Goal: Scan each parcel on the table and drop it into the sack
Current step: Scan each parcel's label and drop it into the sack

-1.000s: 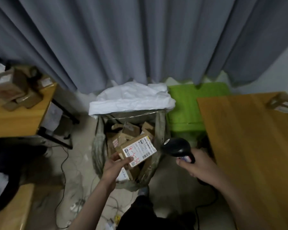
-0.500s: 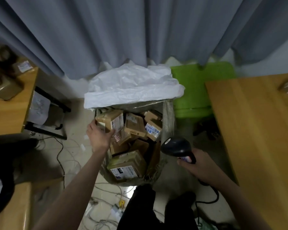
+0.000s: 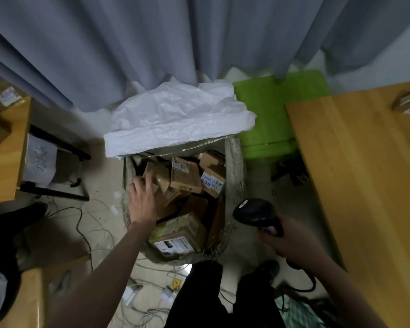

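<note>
A woven sack (image 3: 234, 166) stands open on the floor, its white liner (image 3: 175, 119) folded over the back rim. Several brown cardboard parcels (image 3: 187, 176) fill it. My left hand (image 3: 143, 200) reaches into the sack's left side, fingers stretched out and touching a brown taped parcel (image 3: 160, 175) that lies among the others. My right hand (image 3: 291, 240) grips a black barcode scanner (image 3: 256, 213) just right of the sack, its head pointing left. One more parcel (image 3: 409, 102) sits on the wooden table (image 3: 364, 185) at the far right.
A second wooden table (image 3: 3, 150) at the left carries several parcels (image 3: 7, 95). A green plastic box (image 3: 275, 114) stands behind the sack, by the grey curtain (image 3: 152, 43). Loose cables (image 3: 85, 223) lie across the floor. My legs in black trousers (image 3: 204, 299) are below the sack.
My left hand carried the labelled parcel from beside the scanner into the sack's back left corner, and its fingers now lie flat on a parcel there. The scanner hand barely moved.
</note>
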A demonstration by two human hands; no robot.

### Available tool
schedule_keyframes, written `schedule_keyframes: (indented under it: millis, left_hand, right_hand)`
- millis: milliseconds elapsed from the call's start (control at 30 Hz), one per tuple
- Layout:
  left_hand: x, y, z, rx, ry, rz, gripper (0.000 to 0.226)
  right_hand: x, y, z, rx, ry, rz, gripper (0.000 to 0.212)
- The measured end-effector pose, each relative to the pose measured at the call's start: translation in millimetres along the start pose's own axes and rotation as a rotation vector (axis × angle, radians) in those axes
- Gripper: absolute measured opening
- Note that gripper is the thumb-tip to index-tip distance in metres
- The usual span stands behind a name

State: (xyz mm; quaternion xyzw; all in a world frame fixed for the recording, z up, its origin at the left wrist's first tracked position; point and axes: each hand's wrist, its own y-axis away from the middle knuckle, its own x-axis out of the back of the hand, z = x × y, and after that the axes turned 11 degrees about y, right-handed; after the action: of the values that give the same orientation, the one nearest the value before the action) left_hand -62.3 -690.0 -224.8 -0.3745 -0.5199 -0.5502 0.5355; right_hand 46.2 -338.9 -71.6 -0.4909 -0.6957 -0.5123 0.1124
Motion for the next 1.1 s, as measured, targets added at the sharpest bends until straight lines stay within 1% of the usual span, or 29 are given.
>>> schedule_keyframes:
  millis: [67, 133, 200, 333, 433, 467, 533, 600, 667, 733, 833, 900, 1000, 1100]
  left_hand:
    - [-2, 6, -1, -0.022, 0.005, -0.041, 0.106]
    - [-7, 9, 0, -0.066, 0.016, -0.113, 0.107]
    - [-15, 12, 5, -0.1, 0.032, -0.229, 0.108]
    - [-22, 14, 5, -0.001, 0.073, -0.342, 0.103]
    - [-7, 10, 4, -0.011, 0.052, -0.408, 0.098]
    - [3, 8, 7, -0.014, 0.052, -0.417, 0.097]
    - [25, 6, 16, -0.035, 0.069, -0.381, 0.092]
    - [47, 5, 29, -0.106, 0.044, -0.285, 0.076]
    - [68, 1, 49, -0.204, 0.011, -0.191, 0.064]
    - [88, -3, 79, -0.285, -0.009, -0.15, 0.06]
    - [106, -6, 143, -0.432, -0.039, -0.126, 0.062]
    - [108, -1, 199, -0.556, -0.057, -0.095, 0.064]
    - [100, 19, 293, -0.739, -0.016, -0.077, 0.077]
    - [88, 56, 386, -0.902, -0.017, -0.085, 0.073]
  right_hand:
    - [2, 1, -2, 0.005, -0.007, 0.003, 0.016]
    - [1, 2, -2, 0.002, -0.017, 0.006, 0.014]
    - [-1, 2, 0, -0.005, -0.01, 0.018, 0.015]
    - [-7, 3, 7, 0.002, -0.007, 0.017, 0.016]
    - [-6, 1, 13, 0.027, -0.014, 0.002, 0.015]
    - [-3, 0, 16, 0.026, -0.019, 0.006, 0.016]
    - [5, -2, 20, 0.019, -0.028, 0.028, 0.021]
    - [21, -1, 23, 0.033, -0.036, 0.066, 0.023]
    - [42, 5, 27, 0.063, -0.047, 0.135, 0.018]
    - [65, 12, 36, 0.074, -0.056, 0.197, 0.012]
    - [99, 33, 63, 0.03, -0.087, 0.262, 0.013]
    - [120, 56, 89, -0.009, -0.139, 0.306, 0.014]
    - [143, 99, 137, -0.081, -0.224, 0.366, 0.017]
    - [154, 147, 195, -0.194, -0.26, 0.479, 0.013]
